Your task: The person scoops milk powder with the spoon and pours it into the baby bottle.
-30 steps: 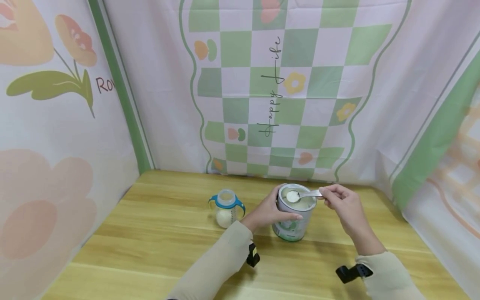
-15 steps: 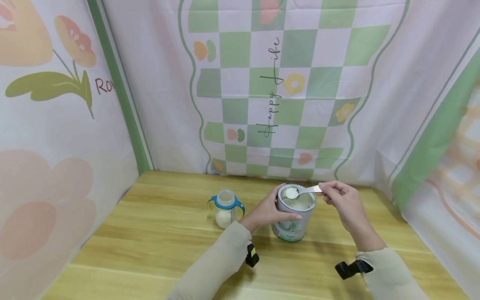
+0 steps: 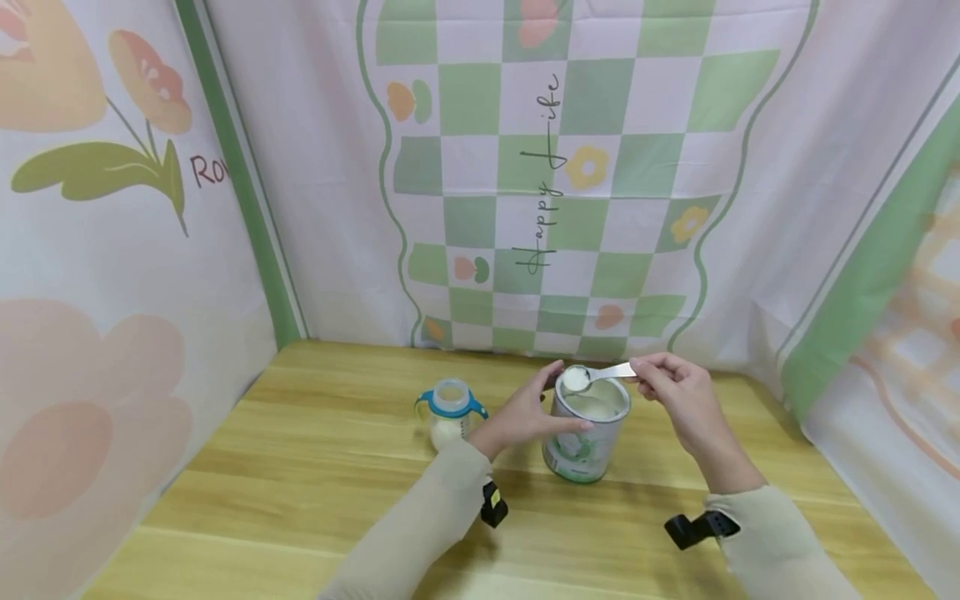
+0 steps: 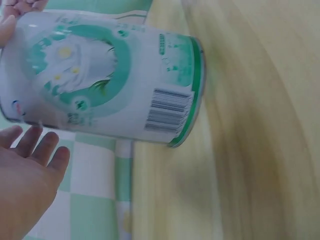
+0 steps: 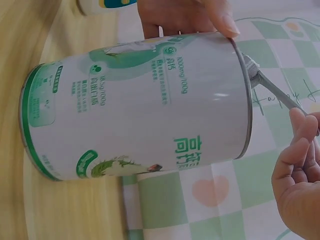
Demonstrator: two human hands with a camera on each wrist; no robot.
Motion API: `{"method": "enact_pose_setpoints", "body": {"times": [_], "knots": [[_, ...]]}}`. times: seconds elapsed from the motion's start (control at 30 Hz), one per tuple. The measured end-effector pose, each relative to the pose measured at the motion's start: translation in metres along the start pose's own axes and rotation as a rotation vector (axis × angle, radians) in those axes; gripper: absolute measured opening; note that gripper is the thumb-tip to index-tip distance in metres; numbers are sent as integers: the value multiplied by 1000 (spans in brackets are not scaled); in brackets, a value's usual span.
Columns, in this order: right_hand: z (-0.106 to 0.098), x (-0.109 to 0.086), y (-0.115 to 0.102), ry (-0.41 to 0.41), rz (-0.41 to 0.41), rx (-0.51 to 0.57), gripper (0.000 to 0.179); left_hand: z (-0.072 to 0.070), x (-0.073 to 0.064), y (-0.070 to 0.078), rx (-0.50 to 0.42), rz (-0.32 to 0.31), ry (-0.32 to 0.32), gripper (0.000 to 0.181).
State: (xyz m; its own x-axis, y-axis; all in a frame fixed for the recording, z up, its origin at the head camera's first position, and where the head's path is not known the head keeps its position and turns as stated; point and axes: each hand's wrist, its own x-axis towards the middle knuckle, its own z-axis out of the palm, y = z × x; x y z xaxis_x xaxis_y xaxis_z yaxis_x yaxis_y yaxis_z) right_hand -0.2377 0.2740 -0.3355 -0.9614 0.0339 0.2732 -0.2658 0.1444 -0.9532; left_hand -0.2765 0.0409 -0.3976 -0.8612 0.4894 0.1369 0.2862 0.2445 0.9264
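Note:
A white-and-green milk powder can (image 3: 581, 457) stands upright on the table, its open top showing pale powder inside. My left hand (image 3: 525, 417) is spread beside the can, thumb along its near side. In the left wrist view the fingers (image 4: 45, 146) are relaxed and apart, close to the can's wall. Over the rim, my right hand (image 3: 678, 400) pinches the handle of a metal measuring spoon (image 3: 615, 372), whose round bowl is full of powder. The right wrist view shows the spoon (image 5: 277, 91) raised at the can's mouth.
A baby bottle (image 3: 448, 433) with a blue two-handled collar and pale contents stands left of the can, partly behind my left forearm. The wooden table (image 3: 300, 467) ends at a hanging checkered curtain (image 3: 570, 208), with more printed cloth at both sides.
The powder-filled spoon has risen from inside the can to its rim and shifted slightly left. My left hand has loosened from the can and moved a little left. Can and bottle stay put.

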Motion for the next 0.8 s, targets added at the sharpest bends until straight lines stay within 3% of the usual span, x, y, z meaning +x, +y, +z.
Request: {"method": "enact_pose_setpoints", "body": {"times": [0.27, 0.47, 0.8], "knots": [[9, 5, -6, -2, 1, 20, 18, -17, -5, 12, 56, 37, 12, 98], [22, 11, -8, -19, -32, 86, 21, -30, -7, 12, 87, 56, 26, 100], [45, 16, -14, -27, -30, 3, 22, -61, -20, 17, 123, 99, 86, 91]]}}
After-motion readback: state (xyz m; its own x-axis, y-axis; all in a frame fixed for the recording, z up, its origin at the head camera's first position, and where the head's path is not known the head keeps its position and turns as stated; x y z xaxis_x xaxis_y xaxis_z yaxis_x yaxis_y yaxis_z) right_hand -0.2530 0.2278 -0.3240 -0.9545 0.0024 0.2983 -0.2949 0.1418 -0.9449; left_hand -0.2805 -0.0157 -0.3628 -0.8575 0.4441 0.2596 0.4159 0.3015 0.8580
